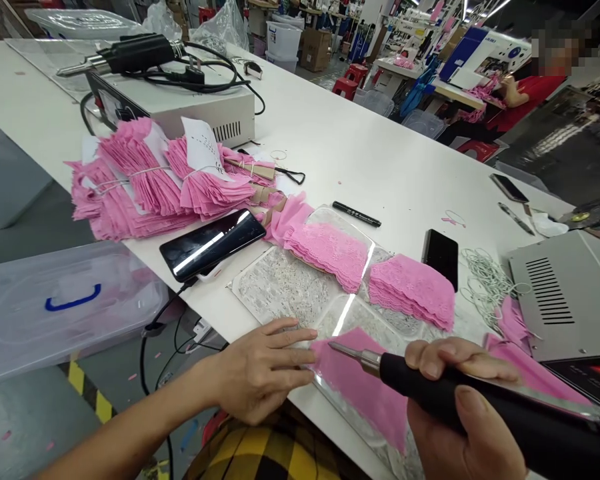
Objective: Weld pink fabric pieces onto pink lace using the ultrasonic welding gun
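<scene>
My right hand (460, 413) is closed around a black handheld cutting tool (430, 383). Its metal tip rests on a pink fabric piece (365, 390). The piece lies on a clear plastic plate (340, 313) at the table's near edge. My left hand (265, 373) lies flat with fingers stretched out, pressing the fabric's left edge. Two stacks of pink lace pieces (330, 250) (413, 290) sit just beyond on the scratched plate.
A black phone (213, 243) on a cable, bundles of pink fabric (155, 180), a white control box (180, 107) with another tool, a marker (356, 214), a second phone (440, 257), rubber bands (485, 280), a grey box (570, 293). A clear bin (65, 307) stands left. A person sits far right.
</scene>
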Action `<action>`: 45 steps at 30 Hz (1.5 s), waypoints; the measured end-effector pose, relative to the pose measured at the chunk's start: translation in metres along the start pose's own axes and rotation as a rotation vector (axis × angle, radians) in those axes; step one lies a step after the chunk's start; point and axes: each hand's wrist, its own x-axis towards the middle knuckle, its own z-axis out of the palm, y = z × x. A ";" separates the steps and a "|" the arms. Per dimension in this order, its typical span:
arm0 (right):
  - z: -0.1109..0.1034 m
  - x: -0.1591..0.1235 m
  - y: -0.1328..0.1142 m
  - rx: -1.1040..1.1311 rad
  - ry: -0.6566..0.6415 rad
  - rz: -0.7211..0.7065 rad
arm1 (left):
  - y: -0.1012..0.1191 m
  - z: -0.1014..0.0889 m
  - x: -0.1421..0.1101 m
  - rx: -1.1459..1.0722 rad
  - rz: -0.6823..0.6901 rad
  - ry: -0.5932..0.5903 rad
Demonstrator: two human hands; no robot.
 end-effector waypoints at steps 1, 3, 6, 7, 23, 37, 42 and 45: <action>0.002 -0.001 0.000 0.006 -0.006 0.010 | 0.000 0.000 0.000 0.002 0.000 0.000; 0.006 -0.003 0.000 0.017 -0.021 0.027 | 0.000 0.001 -0.001 0.005 -0.005 0.000; 0.010 -0.005 0.001 0.021 -0.036 0.033 | 0.001 0.001 0.000 0.005 -0.006 0.003; 0.011 -0.005 0.002 0.019 -0.039 0.032 | 0.001 0.001 0.000 0.003 -0.005 0.005; 0.007 0.001 -0.001 0.010 0.024 0.003 | 0.003 -0.004 0.002 -0.004 -0.029 -0.022; -0.042 0.014 -0.002 -0.071 0.313 -0.134 | -0.005 0.000 -0.005 0.028 -0.031 -0.092; -0.041 0.014 0.001 -0.066 0.307 -0.117 | -0.004 0.001 -0.006 0.023 -0.055 -0.100; -0.041 0.014 0.002 -0.056 0.298 -0.125 | -0.004 0.000 -0.005 0.027 -0.045 -0.093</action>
